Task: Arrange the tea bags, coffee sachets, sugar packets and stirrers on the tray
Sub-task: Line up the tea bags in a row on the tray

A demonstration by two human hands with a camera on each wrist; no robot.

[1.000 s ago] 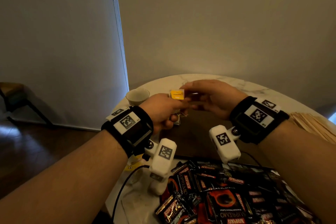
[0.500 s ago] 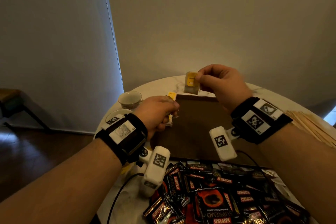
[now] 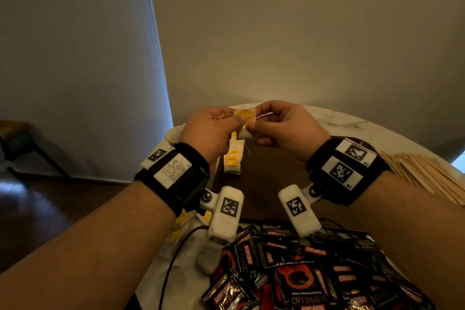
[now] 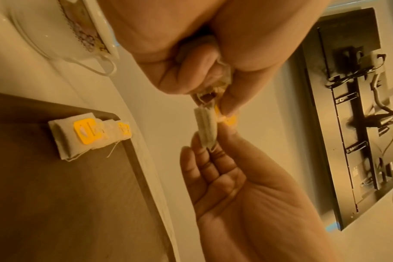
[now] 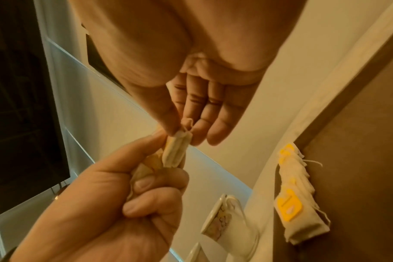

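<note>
Mid-handoff over tray (image 3: 271, 184) far edge: right hand (image 3: 284, 128) pinching tea bag (image 3: 245, 118) from left hand (image 3: 208, 131) clutching spare bags; next, lay beside far-left row (image 3: 232, 158).

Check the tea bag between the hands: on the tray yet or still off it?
Off it. The left hand and right hand pinch the tea bag in the air above the tray.
</note>
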